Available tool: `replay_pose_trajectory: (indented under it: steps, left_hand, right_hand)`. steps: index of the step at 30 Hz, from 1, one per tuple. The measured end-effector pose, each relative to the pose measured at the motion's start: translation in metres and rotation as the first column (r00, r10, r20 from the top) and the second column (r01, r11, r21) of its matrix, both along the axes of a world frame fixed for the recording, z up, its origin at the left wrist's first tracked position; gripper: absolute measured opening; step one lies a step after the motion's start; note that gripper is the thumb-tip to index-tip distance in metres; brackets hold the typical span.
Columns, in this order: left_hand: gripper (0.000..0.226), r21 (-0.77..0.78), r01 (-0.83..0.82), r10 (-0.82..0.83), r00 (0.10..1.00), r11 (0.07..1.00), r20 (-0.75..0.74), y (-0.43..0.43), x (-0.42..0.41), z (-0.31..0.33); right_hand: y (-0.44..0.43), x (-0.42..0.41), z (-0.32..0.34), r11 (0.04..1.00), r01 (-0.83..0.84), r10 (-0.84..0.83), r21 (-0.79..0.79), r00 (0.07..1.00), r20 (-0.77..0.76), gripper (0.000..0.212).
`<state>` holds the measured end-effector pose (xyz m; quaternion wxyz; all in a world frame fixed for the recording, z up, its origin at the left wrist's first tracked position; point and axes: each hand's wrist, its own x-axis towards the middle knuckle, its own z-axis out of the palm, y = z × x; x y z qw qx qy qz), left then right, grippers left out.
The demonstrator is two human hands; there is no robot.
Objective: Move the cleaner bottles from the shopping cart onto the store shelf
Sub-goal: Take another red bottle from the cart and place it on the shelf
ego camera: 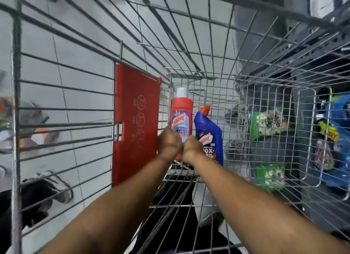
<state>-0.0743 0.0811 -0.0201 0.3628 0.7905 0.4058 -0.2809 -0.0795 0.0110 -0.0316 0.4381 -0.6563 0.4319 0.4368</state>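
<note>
Two Harpic cleaner bottles stand upright at the far end of the wire shopping cart (189, 185). The red bottle (181, 109) has a white cap. To its right, touching it, is the blue bottle (210, 132) with an angled red cap. My left hand (169, 142) curls around the red bottle's lower left side. Pressed against the lower part of both bottles, between them, is my right hand (191, 149); its fingers are hidden, so its grip is unclear. Both forearms reach in from the bottom of the view.
A red plastic flap (136, 121) hangs on the cart's left wall beside the red bottle. Through the right wire wall I see shelf baskets (310, 159) holding green packets (265, 125) and blue packs. A grey perforated shelf upright (295, 51) runs at upper right. Tiled floor lies below.
</note>
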Motion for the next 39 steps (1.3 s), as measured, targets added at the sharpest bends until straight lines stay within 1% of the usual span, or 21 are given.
replay_pose_trajectory:
  steps: [1, 2, 3, 4, 5, 7, 12, 15, 17, 19, 22, 24, 26, 28, 31, 34, 36, 39]
  left_hand:
    - [0.027, -0.016, -0.005, 0.005, 1.0, 1.0, -0.005, 0.001, 0.002, -0.003]
    - [0.026, -0.025, -0.01, 0.01, 1.0, 1.0, 0.001, 0.002, 0.004, -0.005]
    - [0.025, -0.034, -0.021, 0.021, 1.0, 0.999, 0.001, 0.005, 0.004, -0.009]
    - [0.025, -0.042, -0.03, 0.03, 1.0, 0.999, 0.004, 0.006, 0.005, -0.01]
    - [0.025, -0.051, -0.04, 0.04, 0.999, 0.998, 0.001, 0.007, 0.006, -0.011]
    - [0.026, -0.068, -0.053, 0.052, 0.999, 0.996, -0.004, 0.009, 0.008, -0.009]
    - [0.028, -0.111, -0.086, 0.081, 0.996, 0.99, -0.049, 0.014, 0.011, -0.009]
    - [0.027, -0.159, -0.136, 0.126, 0.989, 0.978, -0.071, 0.02, 0.006, -0.017]
    - [0.025, -0.189, -0.153, 0.139, 0.987, 0.97, -0.083, 0.024, 0.004, -0.02]
    - [0.021, -0.242, -0.191, 0.18, 0.981, 0.951, -0.066, 0.025, 0.004, -0.023]
    - [0.026, -0.381, -0.249, 0.263, 0.965, 0.891, -0.016, 0.023, 0.007, -0.015]
    - [0.024, -0.498, -0.275, 0.316, 0.949, 0.822, -0.003, 0.022, 0.008, -0.006]
    - [0.022, -0.6, -0.31, 0.365, 0.93, 0.737, -0.031, 0.021, 0.008, 0.007]
    - [0.022, -0.67, -0.272, 0.35, 0.937, 0.691, -0.02, 0.019, 0.008, 0.018]
    - [0.016, -0.71, -0.16, 0.274, 0.961, 0.686, 0.048, 0.009, 0.015, 0.049]
    - [0.007, -0.74, 0.015, 0.184, 0.965, 0.672, 0.187, -0.01, 0.025, 0.097]
    - [0.008, -0.741, 0.139, 0.138, 0.944, 0.657, 0.3, -0.028, 0.028, 0.136]
    - [0.007, -0.697, 0.298, 0.051, 0.9, 0.652, 0.433, -0.049, 0.031, 0.195]
  right_hand:
    - [-0.001, -0.002, -0.005, 0.993, -0.113, 0.114, -0.027, 0.993, 0.013, 0.026]
    - [-0.005, -0.003, -0.005, 0.983, -0.178, 0.18, -0.043, 0.983, 0.04, 0.021]
    - [-0.006, -0.003, -0.009, 0.952, -0.295, 0.3, -0.08, 0.952, 0.059, 0.015]
    - [-0.01, -0.004, -0.012, 0.922, -0.37, 0.38, -0.113, 0.921, 0.088, 0.013]
    - [-0.014, -0.006, -0.015, 0.892, -0.431, 0.446, -0.138, 0.888, 0.108, 0.013]
    - [-0.017, -0.008, -0.015, 0.879, -0.462, 0.475, -0.118, 0.868, 0.146, 0.014]
    - [-0.015, -0.011, -0.015, 0.86, -0.509, 0.507, -0.039, 0.841, 0.188, 0.022]
    - [-0.018, -0.015, -0.018, 0.872, -0.489, 0.479, 0.007, 0.858, 0.184, 0.028]
    - [-0.026, -0.015, -0.021, 0.883, -0.464, 0.446, 0.071, 0.876, 0.184, 0.031]
    - [-0.038, -0.012, -0.024, 0.872, -0.46, 0.43, 0.165, 0.883, 0.191, 0.033]
    - [-0.057, -0.004, -0.012, 0.86, -0.4, 0.362, 0.316, 0.916, 0.173, 0.033]
    - [-0.073, 0.0, 0.005, 0.859, -0.37, 0.331, 0.354, 0.929, 0.168, 0.028]
    - [-0.091, 0.003, 0.022, 0.853, -0.368, 0.323, 0.369, 0.929, 0.179, 0.026]
    - [-0.109, 0.006, 0.039, 0.847, -0.367, 0.314, 0.384, 0.929, 0.195, 0.027]
    - [-0.134, 0.009, 0.074, 0.831, -0.375, 0.287, 0.411, 0.922, 0.26, 0.032]
    - [-0.155, 0.005, 0.121, 0.826, -0.371, 0.222, 0.425, 0.906, 0.361, 0.03]
    - [-0.171, -0.003, 0.156, 0.831, -0.362, 0.156, 0.423, 0.881, 0.446, 0.031]
    - [-0.191, -0.016, 0.2, 0.845, -0.348, 0.063, 0.406, 0.818, 0.571, 0.035]
